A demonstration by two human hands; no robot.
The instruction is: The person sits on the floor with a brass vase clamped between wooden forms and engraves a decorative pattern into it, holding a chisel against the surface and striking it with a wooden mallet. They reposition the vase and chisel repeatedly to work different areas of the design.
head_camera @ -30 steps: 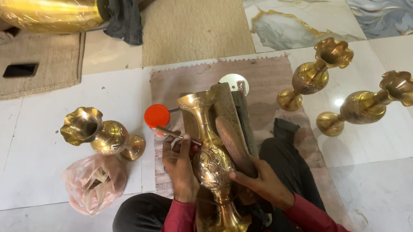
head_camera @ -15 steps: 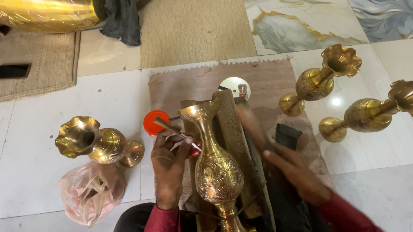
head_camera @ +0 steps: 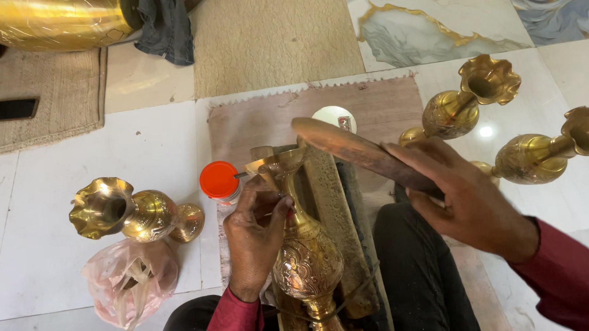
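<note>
An engraved brass vase [head_camera: 307,263] stands between my legs, its flared mouth pointing away from me. My left hand [head_camera: 255,239] rests against the vase's neck and pinches a thin metal tool whose tip points toward the rim. My right hand [head_camera: 470,199] is raised to the right of the vase and grips a long brown wooden mallet [head_camera: 358,151], its far end hovering above the vase's mouth.
A brass vase [head_camera: 130,213] lies on its side at left above a pink plastic bag [head_camera: 128,281]. Two more brass vases [head_camera: 464,100] [head_camera: 556,146] lie at right. An orange-lidded jar [head_camera: 219,182] and a white round lid [head_camera: 334,117] sit on the brown mat [head_camera: 386,109].
My right hand has left the vase's side, picked up the wooden mallet and lifted it above the vase. My left hand stays at the neck with the thin tool.
</note>
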